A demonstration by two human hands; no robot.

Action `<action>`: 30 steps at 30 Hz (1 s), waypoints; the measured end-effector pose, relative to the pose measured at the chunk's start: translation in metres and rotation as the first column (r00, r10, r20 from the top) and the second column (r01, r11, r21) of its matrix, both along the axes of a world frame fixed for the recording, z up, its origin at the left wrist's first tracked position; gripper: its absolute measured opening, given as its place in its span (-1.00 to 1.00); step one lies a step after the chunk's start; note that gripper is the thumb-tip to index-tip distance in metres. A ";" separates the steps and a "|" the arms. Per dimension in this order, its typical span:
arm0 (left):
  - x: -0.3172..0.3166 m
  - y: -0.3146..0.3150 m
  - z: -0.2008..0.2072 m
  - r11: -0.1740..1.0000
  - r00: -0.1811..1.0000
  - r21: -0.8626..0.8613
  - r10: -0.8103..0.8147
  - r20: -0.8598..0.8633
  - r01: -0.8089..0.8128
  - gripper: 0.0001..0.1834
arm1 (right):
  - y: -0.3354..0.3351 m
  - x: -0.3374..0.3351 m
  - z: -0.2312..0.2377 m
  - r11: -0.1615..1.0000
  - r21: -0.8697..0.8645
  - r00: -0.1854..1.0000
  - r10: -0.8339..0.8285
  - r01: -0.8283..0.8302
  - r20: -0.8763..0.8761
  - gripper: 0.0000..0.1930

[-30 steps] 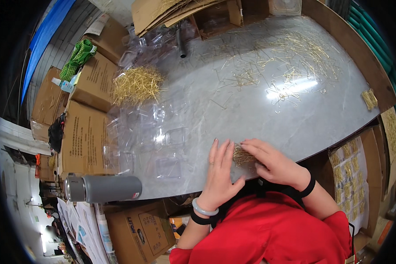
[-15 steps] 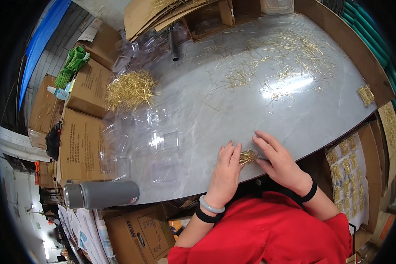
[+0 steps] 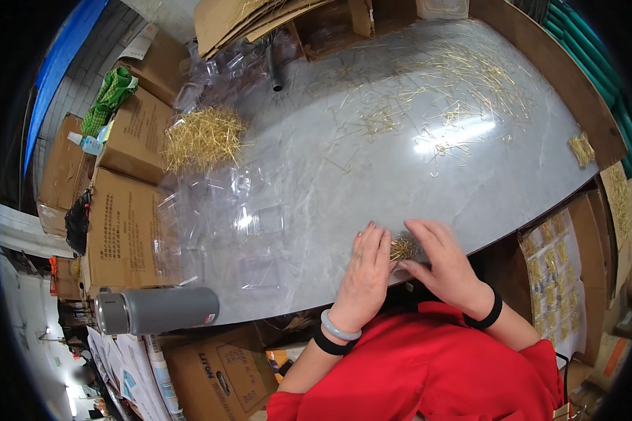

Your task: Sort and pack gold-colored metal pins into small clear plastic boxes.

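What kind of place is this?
Likely a small workshop: gold-coloured wire hooks lie scattered across a grey tabletop, clear plastic boxes sit toward the left, and a cardboard carton at right holds rows of wire bundles.

Gold-coloured wire hooks [image 3: 470, 78] glint against a grey tabletop [image 3: 316, 196] streaked with paler, marble-like veins, before a person in a plain red top [image 3: 407, 365].

A brassy bundle of wire [image 3: 404, 247] shows darker than the bright-gold heap of wire [image 3: 203, 138] beside colourless, see-through plastic boxes [image 3: 261, 272]; black wristbands [image 3: 486, 314] and a milky-grey bangle [image 3: 339, 328] stand out near a matte-grey bottle [image 3: 172, 309] with a silver-grey cap [image 3: 112, 313], brown cartons [image 3: 128, 235] with dark print, a bright green checked bag [image 3: 110, 98], a vivid blue sheet [image 3: 57, 74] and teal-green tubes [image 3: 584, 67].
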State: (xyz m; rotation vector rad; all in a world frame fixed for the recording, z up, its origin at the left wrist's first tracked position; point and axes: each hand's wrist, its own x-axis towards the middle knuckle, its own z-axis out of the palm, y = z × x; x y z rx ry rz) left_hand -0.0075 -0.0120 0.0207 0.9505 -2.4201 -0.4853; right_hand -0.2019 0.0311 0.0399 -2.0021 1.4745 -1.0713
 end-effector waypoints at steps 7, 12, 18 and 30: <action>-0.001 0.001 -0.002 1.000 1.000 -0.024 0.010 0.001 -0.010 -0.40 | 0.005 -0.003 -0.011 0.977 -0.163 0.979 -0.160 0.140 -0.122 -0.70; 0.000 0.001 -0.002 0.999 1.000 -0.045 0.012 -0.025 -0.013 -0.41 | 0.000 -0.001 -0.007 0.964 -0.241 0.986 -0.141 0.116 -0.093 -0.77; 0.002 0.002 -0.004 0.999 0.999 -0.036 -0.016 -0.040 0.015 -0.39 | 0.011 0.011 -0.008 0.978 -0.066 0.975 -0.187 0.196 0.120 -0.65; 0.003 0.004 -0.006 0.999 0.999 -0.050 -0.017 0.039 0.019 -0.38 | 0.005 0.017 -0.008 0.999 -0.020 0.998 0.035 -0.035 0.043 -0.51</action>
